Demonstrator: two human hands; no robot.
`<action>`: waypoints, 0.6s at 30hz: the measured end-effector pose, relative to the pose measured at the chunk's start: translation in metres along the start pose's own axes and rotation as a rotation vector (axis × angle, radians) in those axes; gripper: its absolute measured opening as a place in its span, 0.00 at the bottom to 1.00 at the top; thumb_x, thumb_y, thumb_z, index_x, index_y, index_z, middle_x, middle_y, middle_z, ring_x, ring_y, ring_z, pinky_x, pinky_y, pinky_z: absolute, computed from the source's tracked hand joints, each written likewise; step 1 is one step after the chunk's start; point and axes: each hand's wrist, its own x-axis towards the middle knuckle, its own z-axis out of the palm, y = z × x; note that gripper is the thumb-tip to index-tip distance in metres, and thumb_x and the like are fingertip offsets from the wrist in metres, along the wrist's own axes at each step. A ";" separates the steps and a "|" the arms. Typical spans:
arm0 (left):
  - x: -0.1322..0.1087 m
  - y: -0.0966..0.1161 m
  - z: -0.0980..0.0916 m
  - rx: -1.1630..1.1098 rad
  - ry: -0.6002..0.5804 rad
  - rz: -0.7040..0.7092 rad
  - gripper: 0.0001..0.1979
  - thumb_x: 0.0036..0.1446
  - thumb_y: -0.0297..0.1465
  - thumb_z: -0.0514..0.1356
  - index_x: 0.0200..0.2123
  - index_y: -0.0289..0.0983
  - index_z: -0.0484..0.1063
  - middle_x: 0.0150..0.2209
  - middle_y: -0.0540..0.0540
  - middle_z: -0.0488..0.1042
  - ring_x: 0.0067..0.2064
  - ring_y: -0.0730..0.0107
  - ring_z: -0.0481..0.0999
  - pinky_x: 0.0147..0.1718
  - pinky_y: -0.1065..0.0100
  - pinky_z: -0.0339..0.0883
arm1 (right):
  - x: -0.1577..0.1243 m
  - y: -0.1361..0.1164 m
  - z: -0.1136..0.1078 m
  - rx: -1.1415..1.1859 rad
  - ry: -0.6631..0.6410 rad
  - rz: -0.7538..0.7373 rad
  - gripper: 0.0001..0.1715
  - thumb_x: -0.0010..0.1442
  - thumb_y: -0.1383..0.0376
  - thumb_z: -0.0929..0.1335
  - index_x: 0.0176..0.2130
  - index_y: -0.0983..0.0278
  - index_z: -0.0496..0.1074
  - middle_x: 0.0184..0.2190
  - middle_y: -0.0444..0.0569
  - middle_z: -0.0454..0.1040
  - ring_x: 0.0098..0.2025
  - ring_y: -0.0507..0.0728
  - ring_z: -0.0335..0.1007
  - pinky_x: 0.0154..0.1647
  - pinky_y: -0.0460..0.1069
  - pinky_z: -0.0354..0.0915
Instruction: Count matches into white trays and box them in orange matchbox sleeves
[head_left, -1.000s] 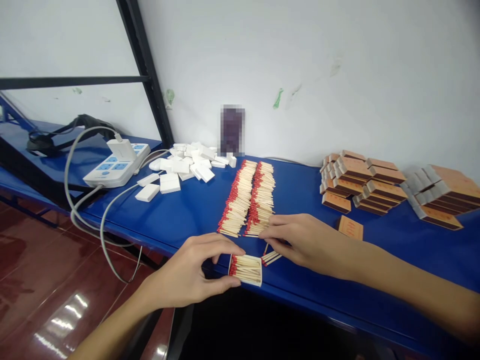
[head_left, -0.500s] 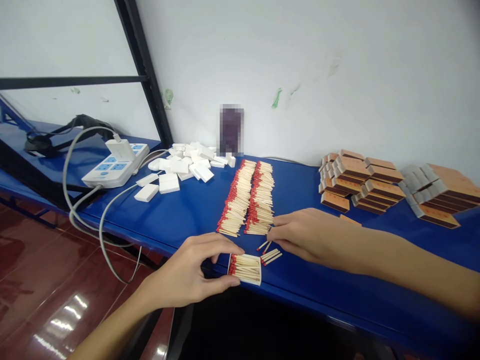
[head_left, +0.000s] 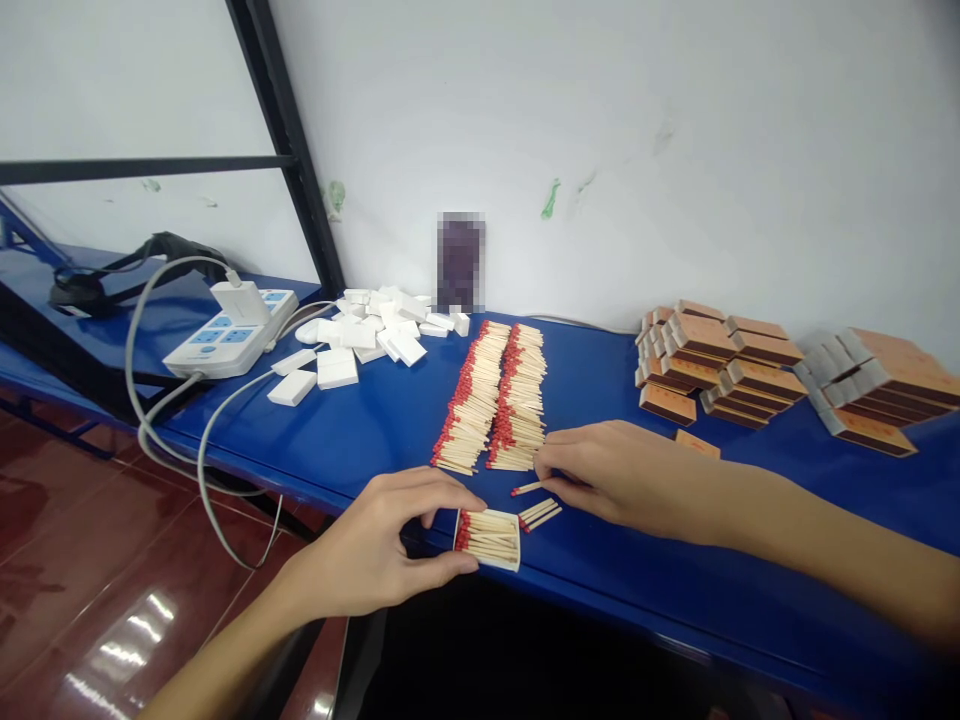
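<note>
Left hand (head_left: 409,540) pinches white tray (head_left: 517,548), thumb at near edge, fingers at far edge; red-headed matches (head_left: 487,537) lie inside, heads nearest palm. Right hand (head_left: 600,470), beyond tray and to its right, has thumb and fingers drawn narrow over tail end of match (head_left: 528,489); cannot tell whether gripped or only touched. Loose matches (head_left: 541,514) lie between right fingertips and tray. Two match rows (head_left: 480,400) stretch away beyond both grips. Stacked matchboxes (head_left: 701,338) stand past right hand.
</note>
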 end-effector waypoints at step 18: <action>0.000 0.002 0.000 0.004 -0.010 0.002 0.16 0.58 0.30 0.67 0.50 0.41 0.74 0.46 0.48 0.77 0.37 0.71 0.72 0.34 0.70 0.68 | -0.009 -0.013 -0.004 0.202 -0.039 0.068 0.08 0.65 0.64 0.64 0.32 0.60 0.65 0.30 0.42 0.72 0.29 0.53 0.65 0.29 0.48 0.56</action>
